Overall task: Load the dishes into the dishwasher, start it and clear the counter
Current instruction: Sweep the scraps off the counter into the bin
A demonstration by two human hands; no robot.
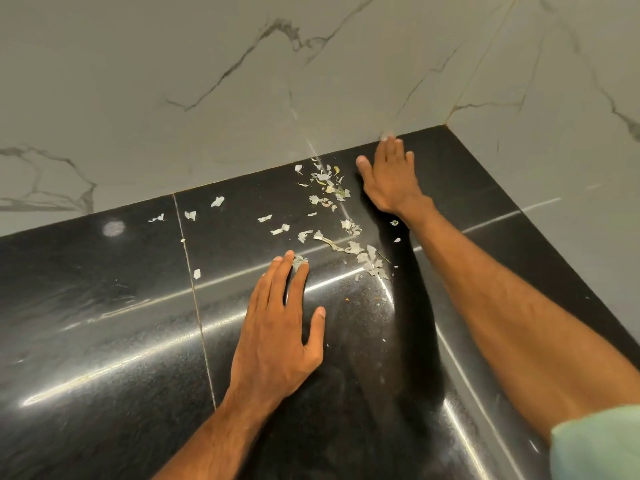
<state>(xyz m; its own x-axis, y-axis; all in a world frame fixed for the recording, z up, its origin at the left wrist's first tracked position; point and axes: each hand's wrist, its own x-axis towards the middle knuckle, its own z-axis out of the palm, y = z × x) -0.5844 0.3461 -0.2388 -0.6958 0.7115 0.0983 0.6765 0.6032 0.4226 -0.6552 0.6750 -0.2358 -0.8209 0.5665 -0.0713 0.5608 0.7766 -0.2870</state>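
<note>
A glossy black stone counter (pixel 104 323) fills the lower view. Pale vegetable scraps (pixel 329 188) lie scattered over its back part, with a second cluster of scraps (pixel 367 256) nearer the middle. My left hand (pixel 280 334) lies flat on the counter, fingers straight, its fingertips touching one small scrap (pixel 298 262). My right hand (pixel 389 181) rests flat near the back corner, fingers straight and reaching the wall, just right of the far scraps. Neither hand holds anything.
A grey marble-veined wall (pixel 242 81) runs behind the counter and meets a second wall (pixel 571 116) at the right, forming a corner. Several single scraps (pixel 217 201) lie farther left. No dishes or dishwasher are in view.
</note>
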